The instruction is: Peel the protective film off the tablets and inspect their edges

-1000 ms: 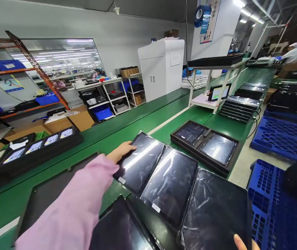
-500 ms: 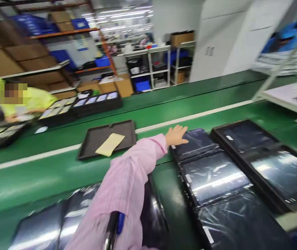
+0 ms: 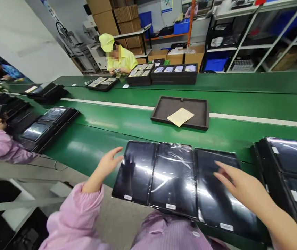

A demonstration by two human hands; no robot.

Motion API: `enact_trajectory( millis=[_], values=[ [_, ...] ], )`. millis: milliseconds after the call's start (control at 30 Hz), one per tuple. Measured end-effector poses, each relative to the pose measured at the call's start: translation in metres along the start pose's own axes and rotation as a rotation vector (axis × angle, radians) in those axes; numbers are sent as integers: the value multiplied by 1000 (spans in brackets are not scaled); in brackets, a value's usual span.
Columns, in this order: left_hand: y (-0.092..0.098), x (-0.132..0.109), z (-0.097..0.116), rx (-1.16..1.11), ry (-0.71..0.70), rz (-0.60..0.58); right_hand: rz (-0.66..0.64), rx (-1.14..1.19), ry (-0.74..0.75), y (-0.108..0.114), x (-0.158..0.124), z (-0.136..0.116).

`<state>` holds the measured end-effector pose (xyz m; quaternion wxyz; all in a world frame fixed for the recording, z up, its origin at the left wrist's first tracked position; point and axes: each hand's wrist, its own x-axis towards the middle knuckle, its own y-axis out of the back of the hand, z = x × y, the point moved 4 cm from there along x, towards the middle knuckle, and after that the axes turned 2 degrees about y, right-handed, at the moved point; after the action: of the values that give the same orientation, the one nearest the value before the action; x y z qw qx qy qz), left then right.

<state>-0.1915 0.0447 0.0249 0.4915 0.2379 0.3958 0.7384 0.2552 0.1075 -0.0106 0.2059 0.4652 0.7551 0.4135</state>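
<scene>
Left hand (image 3: pixel 109 161) has come off the far stack, now open beside leftmost wrapped panel (image 3: pixel 135 172) | right hand (image 3: pixel 238 185) open, fingers apart, over rightmost panel (image 3: pixel 216 205) | panel row (image 3: pixel 174 180) on tabletop (image 3: pixel 98 139) near edge | step: likely reaching in; a lift needs both outer edges gripped

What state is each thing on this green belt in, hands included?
left tablet: lying flat, screen dark, film-wrapped.
middle tablet: flat, dark, film-wrapped.
right tablet: flat, dark, partly under a hand.
left hand: open, at the left tablet's edge.
right hand: open, fingers spread over the right tablet.
brown tray: holds only a yellow sheet.
</scene>
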Motion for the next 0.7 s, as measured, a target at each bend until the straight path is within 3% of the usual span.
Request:
enact_trajectory(
  millis=[67,167,267,367,500,700],
  values=[
    [-7,-24,-44,-28,41,-18,-15,31,100,-22,58,-58],
    [-30,-52,-83,-237,74,-120,-54,59,169,-61,118,-115],
    [-56,-64,-97,-524,112,-218,-89,78,226,-91,151,-143],
    [-72,-62,-99,-704,156,-226,-117,96,285,-107,167,-160],
    [-83,-49,-100,-750,182,-243,-144,131,376,-122,155,-183],
    [-85,-41,-108,-816,12,-104,-239,237,579,-142,50,-234]
  ],
)
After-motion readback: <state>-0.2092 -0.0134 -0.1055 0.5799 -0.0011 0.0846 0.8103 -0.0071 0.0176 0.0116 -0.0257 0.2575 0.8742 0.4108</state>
